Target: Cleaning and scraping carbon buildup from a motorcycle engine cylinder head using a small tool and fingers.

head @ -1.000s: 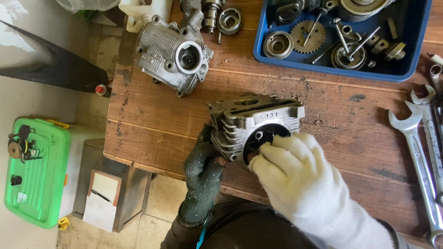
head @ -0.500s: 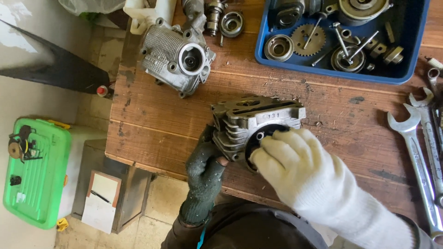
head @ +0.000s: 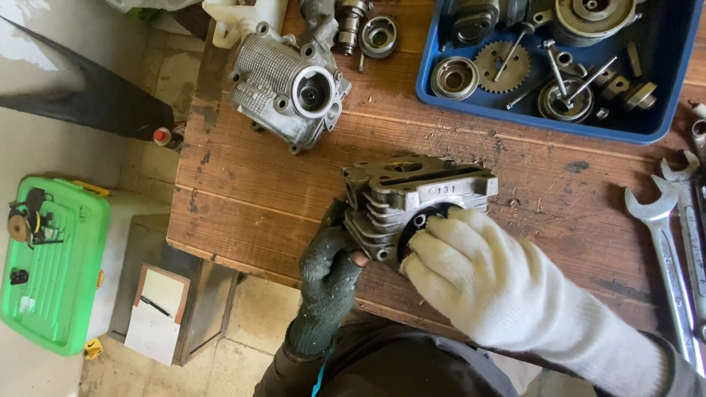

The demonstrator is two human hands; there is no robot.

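A finned grey metal engine cylinder (head: pixel 412 191) stands tilted on the wooden workbench (head: pixel 250 198), near its front edge. My left hand (head: pixel 329 272), in a dark green glove with a bare fingertip showing, grips the cylinder's finned left side. My right hand (head: pixel 478 272), in a white knit glove, presses its fingers against the dark round bore opening on the cylinder's near face. What the white fingers hold there is hidden.
A silver cylinder head (head: pixel 287 84) lies at the back left of the bench. A blue tray (head: pixel 665 125) with gears, bearings and shafts sits at the back right. Wrenches (head: pixel 673 242) lie along the right edge. A green case (head: pixel 51 272) rests on the floor.
My hands and the cylinder keep their place on the bench; the view has shifted slightly. My right fingers stay at the bore opening.
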